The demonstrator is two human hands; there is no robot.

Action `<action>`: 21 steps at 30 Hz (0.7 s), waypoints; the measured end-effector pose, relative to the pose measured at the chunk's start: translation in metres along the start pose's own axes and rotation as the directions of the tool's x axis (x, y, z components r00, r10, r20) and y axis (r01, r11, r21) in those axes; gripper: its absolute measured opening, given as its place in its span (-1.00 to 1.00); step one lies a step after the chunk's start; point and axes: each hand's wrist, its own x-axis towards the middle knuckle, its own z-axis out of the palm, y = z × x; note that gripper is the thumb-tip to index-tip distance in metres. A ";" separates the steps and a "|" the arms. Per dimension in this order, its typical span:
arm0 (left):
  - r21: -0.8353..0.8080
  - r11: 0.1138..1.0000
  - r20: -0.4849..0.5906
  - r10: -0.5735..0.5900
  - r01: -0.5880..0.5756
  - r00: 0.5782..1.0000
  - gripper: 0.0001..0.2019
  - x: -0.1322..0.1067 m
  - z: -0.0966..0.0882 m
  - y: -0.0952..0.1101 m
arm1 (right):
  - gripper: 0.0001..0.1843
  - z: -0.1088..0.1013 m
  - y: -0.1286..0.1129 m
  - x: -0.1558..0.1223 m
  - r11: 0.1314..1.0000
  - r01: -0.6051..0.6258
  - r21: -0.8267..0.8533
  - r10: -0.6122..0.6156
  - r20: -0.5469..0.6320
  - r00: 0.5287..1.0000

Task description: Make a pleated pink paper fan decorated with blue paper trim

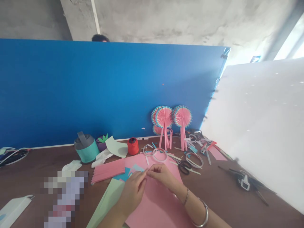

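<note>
Above a large pink paper sheet, my left hand and my right hand meet at the fingertips. Both have their fingers pinched together. Anything between them is too small or too hidden to make out. A pleated pink paper strip lies left of my left hand, with blue paper scraps beside it and a green paper sheet nearer me. Just beyond my fingers rests a pale tape ring. Black-handled scissors lie to the right of my right hand.
Pink round paper fans stand against a blue partition. A red thread-like spool, a teal-and-grey container and a small potted plant line the back. Cables and tools lie right, by a white panel.
</note>
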 end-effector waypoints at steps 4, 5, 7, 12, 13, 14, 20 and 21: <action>-0.006 1.000 -0.011 0.002 -0.002 1.000 -0.60 0.000 0.003 -0.002 | -0.68 0.000 0.007 0.003 0.999 0.042 0.015 -0.043 0.010 0.999; -0.010 1.000 -0.016 -0.003 0.003 1.000 -0.60 0.000 0.003 -0.002 | -0.69 0.000 0.009 0.004 0.998 0.052 0.018 -0.053 0.014 0.999; -0.025 1.000 -0.022 -0.018 0.017 1.000 -0.61 0.000 0.004 -0.001 | -0.72 0.001 0.012 0.005 0.998 0.062 0.023 -0.062 0.018 0.998; -0.140 0.983 -0.039 -0.127 0.121 0.991 -0.65 0.001 0.003 0.001 | -0.74 -0.001 0.008 0.004 0.998 0.040 0.056 -0.042 0.041 0.998; -0.180 0.973 -0.038 -0.157 0.148 0.987 -0.66 0.002 0.003 0.000 | -0.74 -0.001 0.007 0.003 0.998 0.032 0.060 -0.035 0.050 0.998; -0.221 0.960 -0.032 -0.185 0.174 0.982 -0.68 0.002 0.003 0.000 | -0.73 -0.002 0.005 0.003 0.998 0.027 0.059 -0.030 0.057 0.998; -0.375 0.889 0.060 -0.261 0.264 0.963 -0.74 0.007 0.001 -0.004 | -0.75 -0.008 0.003 0.001 0.999 0.029 0.043 -0.033 0.091 0.995; -0.381 0.886 0.069 -0.258 0.265 0.964 -0.75 0.007 0.000 -0.005 | -0.75 -0.009 0.002 0.001 0.998 0.037 0.049 -0.041 0.090 0.995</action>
